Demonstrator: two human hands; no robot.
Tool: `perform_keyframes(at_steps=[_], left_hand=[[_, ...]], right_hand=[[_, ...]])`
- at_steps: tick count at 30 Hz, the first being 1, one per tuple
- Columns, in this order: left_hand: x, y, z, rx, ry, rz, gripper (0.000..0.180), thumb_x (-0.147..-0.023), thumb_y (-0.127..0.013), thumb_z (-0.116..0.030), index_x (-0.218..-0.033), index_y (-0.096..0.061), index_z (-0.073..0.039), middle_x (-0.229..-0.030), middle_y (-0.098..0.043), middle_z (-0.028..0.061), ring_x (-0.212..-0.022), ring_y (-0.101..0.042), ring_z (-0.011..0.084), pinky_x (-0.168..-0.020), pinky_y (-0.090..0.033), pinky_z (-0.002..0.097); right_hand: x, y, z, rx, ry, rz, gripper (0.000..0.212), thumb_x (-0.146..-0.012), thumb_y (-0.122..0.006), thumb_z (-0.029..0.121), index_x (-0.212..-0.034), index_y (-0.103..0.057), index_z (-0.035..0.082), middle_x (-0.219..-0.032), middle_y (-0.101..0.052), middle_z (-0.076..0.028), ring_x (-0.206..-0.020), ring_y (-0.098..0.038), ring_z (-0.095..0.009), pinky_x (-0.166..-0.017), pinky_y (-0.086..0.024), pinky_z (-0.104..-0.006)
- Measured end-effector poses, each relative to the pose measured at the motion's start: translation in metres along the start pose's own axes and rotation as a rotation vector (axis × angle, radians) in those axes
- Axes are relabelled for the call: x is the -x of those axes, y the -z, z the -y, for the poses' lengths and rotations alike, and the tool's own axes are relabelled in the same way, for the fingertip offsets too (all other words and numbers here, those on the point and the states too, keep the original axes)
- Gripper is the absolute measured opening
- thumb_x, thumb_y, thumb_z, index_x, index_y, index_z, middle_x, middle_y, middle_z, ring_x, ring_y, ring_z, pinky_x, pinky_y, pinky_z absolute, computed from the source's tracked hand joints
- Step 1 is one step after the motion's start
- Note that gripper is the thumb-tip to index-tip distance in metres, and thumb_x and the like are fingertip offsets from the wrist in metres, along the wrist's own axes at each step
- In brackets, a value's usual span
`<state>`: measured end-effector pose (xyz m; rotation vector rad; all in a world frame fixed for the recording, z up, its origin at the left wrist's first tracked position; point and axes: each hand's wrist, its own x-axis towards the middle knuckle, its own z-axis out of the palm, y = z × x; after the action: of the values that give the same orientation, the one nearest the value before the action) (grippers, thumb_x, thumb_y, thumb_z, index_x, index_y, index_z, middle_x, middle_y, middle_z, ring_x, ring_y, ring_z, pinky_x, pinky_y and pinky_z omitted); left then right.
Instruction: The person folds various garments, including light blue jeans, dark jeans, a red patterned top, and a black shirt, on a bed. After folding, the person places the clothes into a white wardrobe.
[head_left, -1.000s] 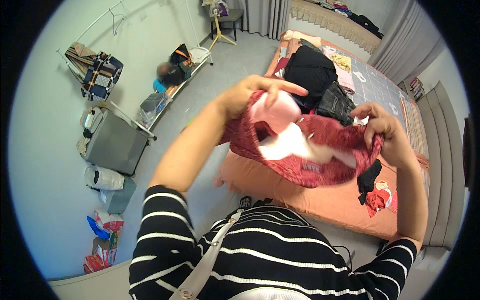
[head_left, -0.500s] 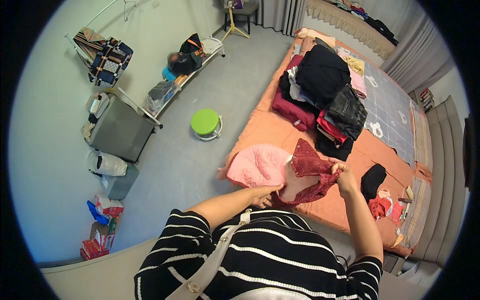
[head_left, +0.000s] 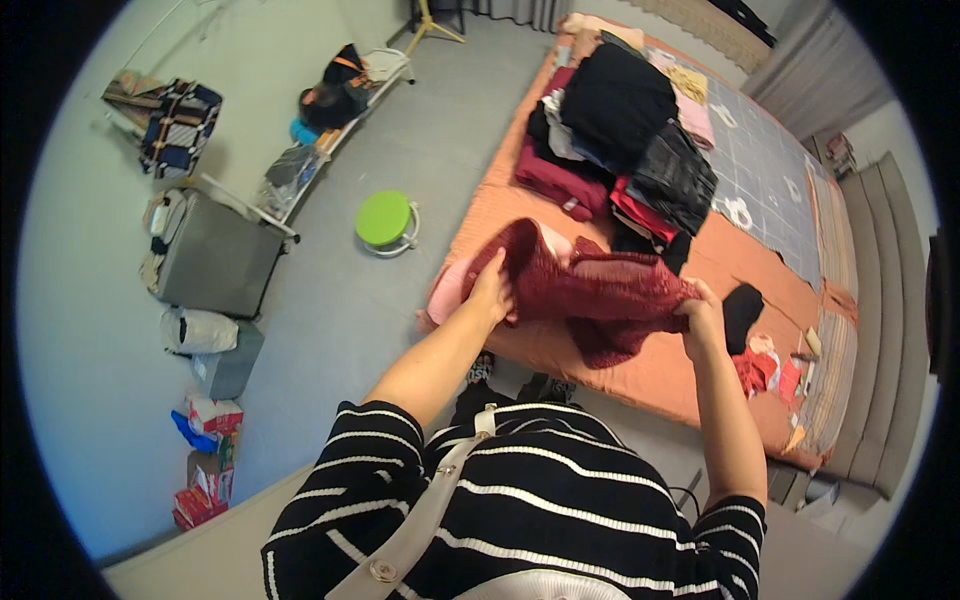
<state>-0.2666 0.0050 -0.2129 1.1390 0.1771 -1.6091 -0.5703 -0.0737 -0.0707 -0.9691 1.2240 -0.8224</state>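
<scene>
A dark red lace garment (head_left: 610, 295) hangs stretched between my two hands above the near edge of the bed; its exact kind does not show. My left hand (head_left: 490, 290) grips it at one end, fingers wrapped in the fabric. At the other end, my right hand (head_left: 704, 318) pinches the cloth. Beneath and beside my left hand lies a pink padded item (head_left: 445, 292), mostly covered by the garment. Beyond my hands, a heap of clothes holds a large black garment (head_left: 620, 100), black jeans (head_left: 672, 178) and a folded dark red garment (head_left: 562, 185).
The bed (head_left: 730, 400) has an orange cover. A black cloth (head_left: 742, 317) and small red pieces (head_left: 755, 372) lie to the right. On the floor at left stand a green stool (head_left: 384, 219), a grey cabinet (head_left: 222, 255) and a low white rack (head_left: 375, 95).
My left hand has moved up and left, away from my body, now gripping the garment's far side. The garment is lifted and spread, covering most of the pink item. My view has shifted slightly.
</scene>
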Motion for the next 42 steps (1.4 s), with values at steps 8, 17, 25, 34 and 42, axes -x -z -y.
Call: perform_keyframes(at_steps=[8,17,25,34,42], left_hand=[[-0.066,-0.013,0.056,-0.384,0.154,-0.061,0.086,-0.083,-0.042,-0.069,-0.143,-0.027,-0.009,-0.150,-0.023,0.0131,-0.139,-0.017,0.0293,-0.108,-0.015,0.0543],[-0.069,-0.018,0.109,-0.246,0.385,0.225,0.069,-0.090,-0.032,-0.062,-0.137,-0.041,-0.012,-0.139,-0.042,0.0112,-0.128,-0.040,0.0272,-0.105,-0.032,0.0375],[0.013,-0.005,0.069,0.060,0.482,0.104,0.042,-0.087,-0.053,-0.031,-0.124,-0.052,-0.011,-0.128,-0.054,0.0108,-0.117,-0.051,0.0284,-0.103,-0.034,0.0489],[0.179,-0.082,-0.077,-0.533,-0.674,0.040,0.013,-0.085,-0.062,-0.013,-0.092,-0.059,-0.003,-0.090,-0.064,0.0053,-0.081,-0.060,0.0122,-0.073,-0.050,0.0281],[0.240,-0.185,-0.240,-0.838,-0.871,0.405,0.039,-0.091,-0.057,-0.024,-0.119,-0.048,0.001,-0.104,-0.061,0.0080,-0.092,-0.060,0.0143,-0.083,-0.049,0.0288]], right_hand=[[0.004,0.015,-0.022,-0.091,-0.191,-0.014,0.037,-0.060,-0.042,-0.010,-0.090,-0.056,0.004,-0.073,-0.054,-0.003,-0.056,-0.050,-0.014,-0.047,-0.041,-0.0245],[0.032,0.031,-0.018,-0.337,-0.286,0.139,0.043,-0.055,-0.040,-0.011,-0.092,-0.057,0.002,-0.083,-0.061,-0.008,-0.066,-0.059,-0.019,-0.062,-0.052,-0.0296],[-0.014,0.098,-0.050,0.236,-0.020,-0.228,0.019,-0.076,-0.050,-0.001,-0.093,-0.057,0.005,-0.076,-0.057,0.000,-0.066,-0.054,-0.009,-0.057,-0.042,-0.0227],[-0.031,0.055,0.008,0.644,0.188,0.282,0.024,-0.082,-0.052,-0.002,-0.103,-0.056,0.007,-0.086,-0.056,-0.003,-0.074,-0.054,-0.012,-0.063,-0.048,-0.0280],[-0.051,-0.006,0.215,0.770,0.928,0.060,0.024,-0.087,-0.051,0.006,-0.109,-0.060,0.005,-0.097,-0.066,-0.006,-0.088,-0.059,-0.014,-0.077,-0.045,-0.0274]])
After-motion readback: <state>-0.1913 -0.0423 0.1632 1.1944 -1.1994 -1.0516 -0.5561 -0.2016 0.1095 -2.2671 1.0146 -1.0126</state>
